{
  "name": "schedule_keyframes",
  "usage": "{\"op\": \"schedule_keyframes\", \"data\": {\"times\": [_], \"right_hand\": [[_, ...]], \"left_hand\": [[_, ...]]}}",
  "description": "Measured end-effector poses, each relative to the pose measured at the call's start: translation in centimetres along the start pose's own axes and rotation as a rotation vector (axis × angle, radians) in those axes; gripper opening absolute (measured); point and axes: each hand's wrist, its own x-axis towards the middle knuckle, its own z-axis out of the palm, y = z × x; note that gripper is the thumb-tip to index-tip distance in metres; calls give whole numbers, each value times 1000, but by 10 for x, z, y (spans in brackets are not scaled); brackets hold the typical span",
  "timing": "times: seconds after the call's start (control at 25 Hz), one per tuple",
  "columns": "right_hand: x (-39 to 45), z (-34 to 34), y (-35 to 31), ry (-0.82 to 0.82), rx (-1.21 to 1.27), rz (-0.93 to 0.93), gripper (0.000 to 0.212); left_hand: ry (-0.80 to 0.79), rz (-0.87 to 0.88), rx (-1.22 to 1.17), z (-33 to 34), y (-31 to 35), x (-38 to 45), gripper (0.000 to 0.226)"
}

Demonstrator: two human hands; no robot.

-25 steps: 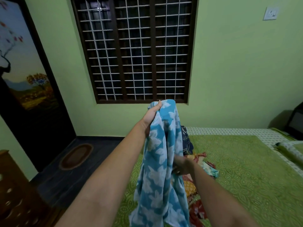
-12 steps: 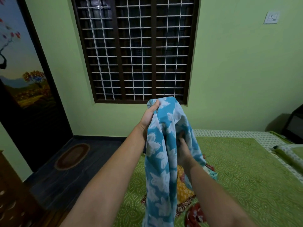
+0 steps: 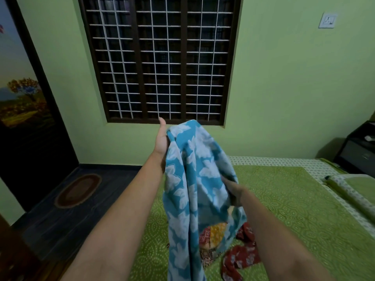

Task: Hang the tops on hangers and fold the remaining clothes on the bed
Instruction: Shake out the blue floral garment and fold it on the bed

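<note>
A blue garment with a white leaf print (image 3: 190, 179) hangs in the air above the bed (image 3: 284, 209). My left hand (image 3: 161, 138) grips its top edge, thumb pointing up, fingers hidden behind the cloth. My right hand (image 3: 233, 189) holds the cloth lower down on its right side, with the fingers buried in the folds. Under the garment lies a heap of red and yellow patterned clothes (image 3: 233, 246) on the green bedspread. No hanger is in sight.
A barred window (image 3: 160, 57) fills the wall ahead. A dark door with a painted panel (image 3: 24, 98) stands at left, an oval mat (image 3: 78, 190) on the dark floor before it. A black bedside unit (image 3: 359, 151) and a pillow (image 3: 349, 189) are at right.
My right hand has moved out to the right within the cloth, spreading the garment wider. My left hand's thumb has lifted off the cloth and points up.
</note>
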Motion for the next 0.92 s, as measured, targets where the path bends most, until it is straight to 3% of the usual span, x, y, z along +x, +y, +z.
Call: {"op": "schedule_keyframes", "data": {"times": [0.12,0.24,0.28,0.36,0.44,0.52,0.6,0.68,0.76,0.8,0.84,0.92], "right_hand": [[-6,-35,-24,70,-214,82,71],[-18,-66,-68,41,249,-245,46],[-25,-68,-72,-18,221,-295,43],[-32,-63,-57,-67,-157,-230,49],[-31,-62,-45,-32,-257,-208,46],[-39,-63,-62,88,-91,-315,30],[-49,-76,-89,107,59,-412,22],[-55,-82,-91,10,-36,-362,38],[-48,-86,-60,-1,-395,-116,79],[-43,-90,-45,55,-518,-30,87],[-41,-90,-39,109,-547,-5,82],[-43,-81,-49,182,-408,-106,48]], "left_hand": [[219,-43,216,-50,9,-2,82],[437,-77,275,-99,15,-11,59],[477,-76,269,-109,17,-11,54],[547,-68,318,-118,17,-9,53],[688,-49,617,-124,19,-6,60],[834,10,910,-123,32,-8,58],[773,145,862,-128,50,-10,43],[638,166,688,-133,52,-16,24],[639,97,931,-156,36,-19,24],[684,65,1144,-172,26,-20,29],[733,58,1344,-185,17,-21,33],[860,70,1547,-189,10,-26,42]]}}
